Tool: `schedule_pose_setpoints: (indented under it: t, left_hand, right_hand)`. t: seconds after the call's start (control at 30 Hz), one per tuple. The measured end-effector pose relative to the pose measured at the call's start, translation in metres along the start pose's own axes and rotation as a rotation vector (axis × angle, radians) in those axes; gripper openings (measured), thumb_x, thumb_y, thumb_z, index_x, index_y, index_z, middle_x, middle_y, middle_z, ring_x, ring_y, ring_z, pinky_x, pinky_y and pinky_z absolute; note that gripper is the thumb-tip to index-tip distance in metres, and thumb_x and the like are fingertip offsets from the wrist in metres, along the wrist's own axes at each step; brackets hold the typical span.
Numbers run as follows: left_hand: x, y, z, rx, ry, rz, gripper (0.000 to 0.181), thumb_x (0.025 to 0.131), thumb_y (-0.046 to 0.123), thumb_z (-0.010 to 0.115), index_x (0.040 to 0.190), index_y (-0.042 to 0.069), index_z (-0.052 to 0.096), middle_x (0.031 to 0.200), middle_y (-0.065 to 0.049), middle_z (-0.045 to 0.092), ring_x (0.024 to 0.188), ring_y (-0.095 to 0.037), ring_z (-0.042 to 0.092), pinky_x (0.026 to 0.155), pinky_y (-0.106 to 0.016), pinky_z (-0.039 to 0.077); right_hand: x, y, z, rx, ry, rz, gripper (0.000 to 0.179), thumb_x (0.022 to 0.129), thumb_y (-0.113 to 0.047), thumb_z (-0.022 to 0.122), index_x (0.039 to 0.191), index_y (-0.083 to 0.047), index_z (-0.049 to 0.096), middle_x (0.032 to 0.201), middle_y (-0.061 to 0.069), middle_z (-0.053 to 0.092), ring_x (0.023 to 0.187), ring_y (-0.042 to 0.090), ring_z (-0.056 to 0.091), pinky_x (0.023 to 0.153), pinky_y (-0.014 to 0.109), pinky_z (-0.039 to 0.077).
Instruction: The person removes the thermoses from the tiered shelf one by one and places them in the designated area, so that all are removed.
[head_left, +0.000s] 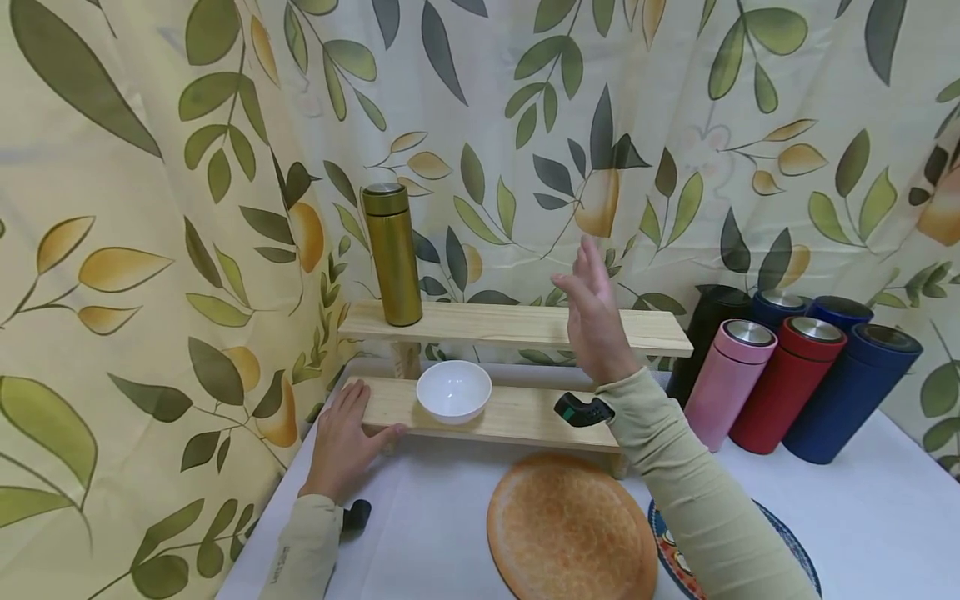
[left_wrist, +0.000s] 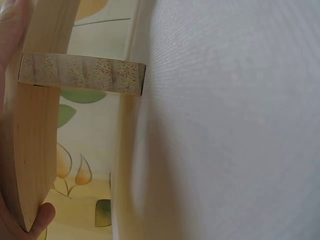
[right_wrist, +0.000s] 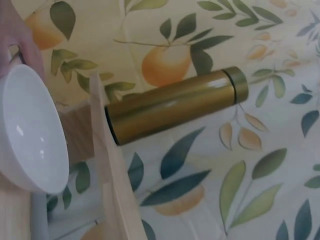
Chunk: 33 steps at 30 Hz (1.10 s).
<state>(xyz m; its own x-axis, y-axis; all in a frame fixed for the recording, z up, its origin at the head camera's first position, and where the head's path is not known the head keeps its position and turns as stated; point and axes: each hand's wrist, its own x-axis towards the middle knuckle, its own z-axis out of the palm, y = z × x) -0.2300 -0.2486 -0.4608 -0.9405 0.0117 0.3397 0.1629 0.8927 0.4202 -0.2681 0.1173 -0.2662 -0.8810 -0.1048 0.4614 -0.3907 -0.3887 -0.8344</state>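
Note:
A two-tier wooden shelf [head_left: 532, 408] stands against the curtain. My left hand [head_left: 347, 437] grips the left end of its lower board; in the left wrist view a fingertip [left_wrist: 44, 216] curls round the board's end. Beside that hand, a white bowl [head_left: 454, 392] sits on the lower board. On the left of the upper board [head_left: 487, 323] a gold thermos [head_left: 393, 254] stands upright, seen sideways in the right wrist view. My right hand [head_left: 596, 312] is raised at the right part of the upper board, fingers extended and thumb apart, holding nothing.
Several thermoses, among them a pink one [head_left: 731, 383], a red one [head_left: 787, 387] and a blue one [head_left: 851, 396], stand at the right. In front lie a round brown mat [head_left: 573, 529] and a patterned plate [head_left: 787, 542], partly hidden by my right sleeve.

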Motion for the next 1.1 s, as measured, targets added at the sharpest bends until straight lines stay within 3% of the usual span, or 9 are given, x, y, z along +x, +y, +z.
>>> schedule_pose_setpoints:
  t: [0.4, 0.63, 0.9, 1.1]
  left_hand:
    - [0.001, -0.001, 0.001, -0.018, 0.019, 0.001, 0.113, 0.089, 0.072, 0.074, 0.162, -0.006, 0.038, 0.17, -0.024, 0.033, 0.159, -0.041, 0.024, 0.12, -0.067, 0.025]
    - [0.001, -0.001, 0.001, -0.02, 0.025, 0.005, 0.112, 0.089, 0.07, 0.076, 0.162, -0.006, 0.039, 0.17, -0.023, 0.033, 0.159, -0.041, 0.024, 0.121, -0.066, 0.025]
    - [0.003, 0.0, -0.001, -0.022, 0.023, 0.009, 0.11, 0.09, 0.067, 0.076, 0.161, -0.007, 0.039, 0.17, -0.024, 0.033, 0.159, -0.041, 0.025, 0.122, -0.066, 0.025]
    - [0.001, 0.001, -0.002, -0.021, -0.01, -0.028, 0.112, 0.089, 0.071, 0.075, 0.162, -0.006, 0.037, 0.171, -0.023, 0.032, 0.16, -0.041, 0.023, 0.122, -0.065, 0.024]
  right_hand:
    - [0.014, 0.029, 0.051, -0.094, -0.075, 0.073, 0.091, 0.102, -0.015, 0.062, 0.174, -0.016, 0.006, 0.18, -0.001, 0.0, 0.165, 0.018, -0.002, 0.131, 0.042, 0.003]
    - [0.023, 0.046, 0.076, -0.143, -0.124, 0.103, 0.092, 0.1, -0.02, 0.065, 0.174, -0.02, 0.01, 0.18, -0.001, 0.003, 0.165, 0.021, 0.001, 0.131, 0.046, 0.012]
    - [0.034, 0.063, 0.102, -0.177, -0.124, 0.162, 0.094, 0.101, -0.019, 0.07, 0.174, -0.018, 0.011, 0.18, 0.002, 0.005, 0.165, 0.028, 0.004, 0.13, 0.048, 0.015]
    - [0.044, 0.079, 0.115, -0.216, -0.122, 0.21, 0.097, 0.099, -0.025, 0.076, 0.174, -0.02, 0.014, 0.179, 0.001, 0.01, 0.163, 0.033, 0.01, 0.128, 0.053, 0.022]
